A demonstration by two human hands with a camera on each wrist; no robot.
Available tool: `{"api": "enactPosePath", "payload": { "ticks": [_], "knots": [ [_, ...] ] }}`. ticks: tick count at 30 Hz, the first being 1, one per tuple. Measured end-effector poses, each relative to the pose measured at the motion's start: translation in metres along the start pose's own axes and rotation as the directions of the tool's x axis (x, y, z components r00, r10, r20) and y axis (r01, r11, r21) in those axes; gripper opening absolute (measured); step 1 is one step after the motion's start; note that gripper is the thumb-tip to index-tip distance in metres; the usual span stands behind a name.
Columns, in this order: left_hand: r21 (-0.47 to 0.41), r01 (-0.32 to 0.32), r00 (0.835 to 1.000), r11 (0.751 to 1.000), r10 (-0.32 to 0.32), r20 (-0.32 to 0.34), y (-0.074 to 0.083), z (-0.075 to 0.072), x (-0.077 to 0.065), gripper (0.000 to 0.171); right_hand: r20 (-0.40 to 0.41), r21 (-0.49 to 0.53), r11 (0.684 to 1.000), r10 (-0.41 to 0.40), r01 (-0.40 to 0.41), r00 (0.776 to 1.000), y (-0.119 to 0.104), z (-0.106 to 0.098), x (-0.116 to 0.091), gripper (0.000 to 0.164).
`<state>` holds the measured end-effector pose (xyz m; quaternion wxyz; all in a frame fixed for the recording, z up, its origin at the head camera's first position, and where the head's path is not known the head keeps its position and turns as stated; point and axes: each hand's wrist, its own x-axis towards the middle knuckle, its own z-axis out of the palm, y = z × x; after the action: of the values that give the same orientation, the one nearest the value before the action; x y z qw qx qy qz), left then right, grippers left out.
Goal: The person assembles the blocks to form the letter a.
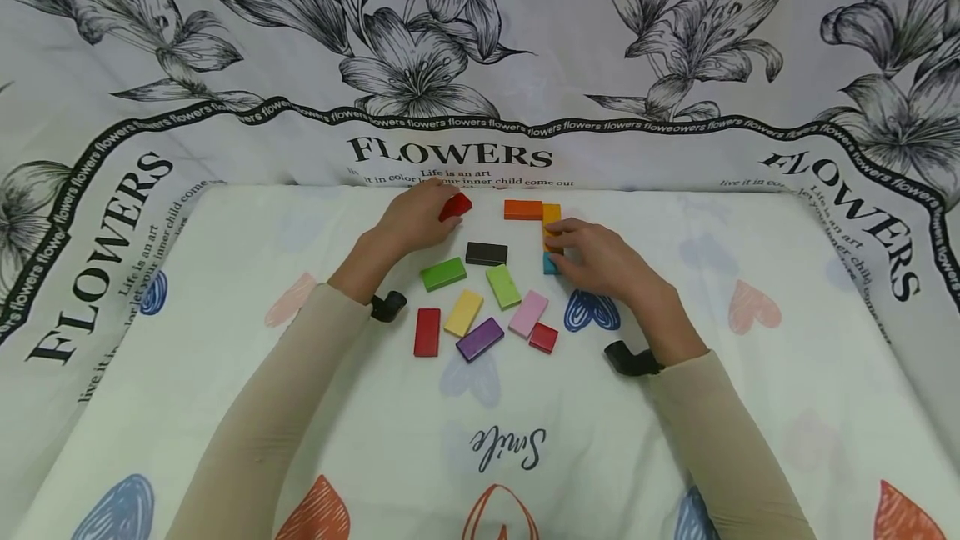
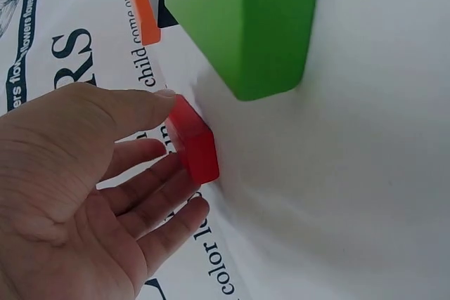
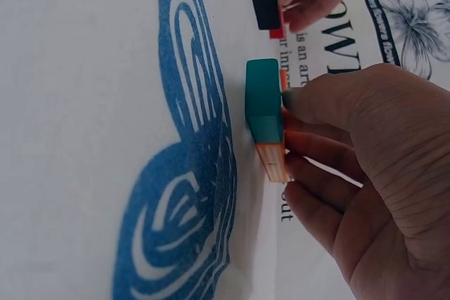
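Note:
My left hand (image 1: 417, 215) pinches a red block (image 1: 455, 207) between thumb and fingers, beyond the loose blocks. In the left wrist view the thumb (image 2: 151, 110) lies at one edge of the red block (image 2: 191, 138), fingertips at its other side. My right hand (image 1: 600, 255) reaches over a yellow-orange block (image 1: 552, 214) and a blue block (image 1: 551, 263) that stand end to end. Its thumb (image 3: 316, 100) is right at the teal-looking blue block (image 3: 264, 100) in the right wrist view, with loosely bent fingers beside the orange one (image 3: 273, 161). An orange block (image 1: 522, 209) meets the yellow-orange block's far end.
Nearer me lie a black block (image 1: 487, 253), green blocks (image 1: 443, 273), a yellow block (image 1: 463, 312), a purple block (image 1: 480, 339), a pink block (image 1: 528, 312), a long red block (image 1: 427, 332) and a short red block (image 1: 543, 337). A printed cloth (image 1: 360, 440) covers the table.

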<state>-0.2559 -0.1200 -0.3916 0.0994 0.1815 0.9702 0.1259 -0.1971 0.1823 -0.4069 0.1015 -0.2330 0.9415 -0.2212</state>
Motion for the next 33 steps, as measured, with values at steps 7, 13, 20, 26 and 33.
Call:
{"api": "enactPosePath", "payload": {
  "ticks": [7, 13, 20, 26, 33],
  "knots": [
    [-0.024, 0.014, 1.0, 1.0, -0.014, -0.002, 0.001, -0.002, 0.0, 0.054, -0.005, -0.007, 1.0, -0.01, 0.01, 1.0, -0.001, -0.001, 0.0, 0.043],
    [-0.051, -0.002, 1.0, 0.999, 0.001, -0.005, 0.004, -0.003, 0.002, 0.049, -0.002, -0.012, 1.0, 0.001, -0.001, 1.0, -0.002, -0.002, -0.001, 0.043],
    [-0.067, -0.007, 1.0, 0.998, 0.007, 0.004, 0.007, -0.002, 0.006, 0.043, 0.0, -0.003, 1.0, 0.017, -0.017, 1.0, -0.002, 0.0, -0.001, 0.043],
    [-0.075, -0.031, 0.999, 0.997, 0.03, -0.013, 0.01, -0.002, 0.01, 0.041, -0.002, -0.009, 1.0, 0.011, -0.011, 1.0, -0.002, 0.0, 0.0, 0.043],
    [-0.082, -0.045, 0.999, 0.996, 0.044, -0.016, 0.014, -0.002, 0.011, 0.041, 0.001, 0.006, 1.0, 0.009, -0.009, 1.0, -0.002, 0.0, 0.0, 0.043]
  ]
}}
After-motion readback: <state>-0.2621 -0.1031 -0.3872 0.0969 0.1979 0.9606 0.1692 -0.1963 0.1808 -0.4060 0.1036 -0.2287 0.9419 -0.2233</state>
